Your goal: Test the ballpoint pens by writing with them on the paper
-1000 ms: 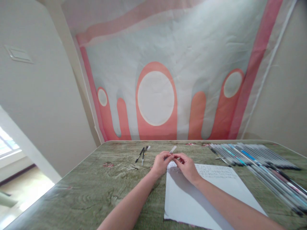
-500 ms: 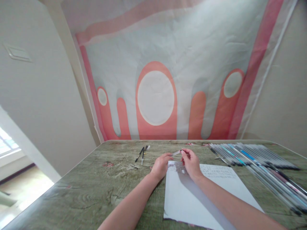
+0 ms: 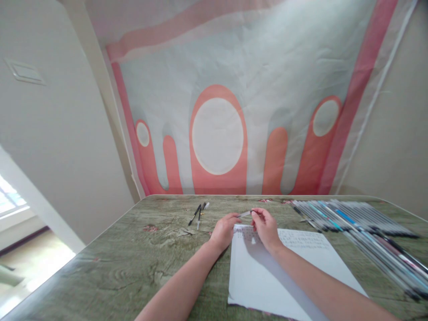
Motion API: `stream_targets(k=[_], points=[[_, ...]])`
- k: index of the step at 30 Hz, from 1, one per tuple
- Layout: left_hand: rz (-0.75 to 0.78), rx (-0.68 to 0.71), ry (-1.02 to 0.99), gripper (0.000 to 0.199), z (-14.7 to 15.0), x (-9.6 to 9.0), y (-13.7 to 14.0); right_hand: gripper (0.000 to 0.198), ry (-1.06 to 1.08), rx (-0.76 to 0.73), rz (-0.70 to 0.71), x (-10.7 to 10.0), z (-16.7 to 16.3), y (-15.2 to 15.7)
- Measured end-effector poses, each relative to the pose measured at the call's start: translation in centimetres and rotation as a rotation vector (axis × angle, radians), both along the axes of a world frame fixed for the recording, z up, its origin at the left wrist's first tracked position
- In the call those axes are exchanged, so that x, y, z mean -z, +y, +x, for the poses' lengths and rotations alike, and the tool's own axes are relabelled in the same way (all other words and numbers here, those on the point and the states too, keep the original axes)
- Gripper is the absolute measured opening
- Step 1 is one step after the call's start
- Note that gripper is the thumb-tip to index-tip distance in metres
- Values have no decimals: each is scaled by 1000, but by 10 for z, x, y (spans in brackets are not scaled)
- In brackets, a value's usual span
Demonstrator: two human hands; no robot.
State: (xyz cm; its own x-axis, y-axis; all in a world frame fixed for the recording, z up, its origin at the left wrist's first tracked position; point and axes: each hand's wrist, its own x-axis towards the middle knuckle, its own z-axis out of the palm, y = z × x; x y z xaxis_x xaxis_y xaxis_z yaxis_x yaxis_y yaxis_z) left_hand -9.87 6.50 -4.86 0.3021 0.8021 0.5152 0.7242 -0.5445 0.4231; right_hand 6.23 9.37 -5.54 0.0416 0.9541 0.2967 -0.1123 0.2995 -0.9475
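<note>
Between my two hands, just above the far edge of a sheet of paper (image 3: 267, 281), is a pen (image 3: 245, 214) with a pale, see-through barrel. My left hand (image 3: 224, 232) pinches its left end with curled fingers. The fingertips of my right hand (image 3: 265, 225) close on its right end, where a dark part shows. Rows of small handwriting run along the top of the paper, and the rest of what I see of it is plain white. Shadows from my hands and right forearm fall across the sheet.
Dark pen parts (image 3: 195, 215) lie on the wood-patterned table (image 3: 133, 263) left of my hands. To the right, many pens lie in rows: grey ones (image 3: 377, 216) at the back and longer-looking ones (image 3: 384, 258) nearer. A patterned sheet (image 3: 217, 136) hangs behind the table.
Both hands keep hold of the pen. My right hand has shifted very slightly to the left; the things on the table lie as before.
</note>
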Motion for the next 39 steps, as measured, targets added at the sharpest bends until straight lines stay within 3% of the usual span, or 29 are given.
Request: stream_targets(k=[39], points=[[-1,-20,1,36,0,-2,-2,34,-23,-22,9,1,0,0]])
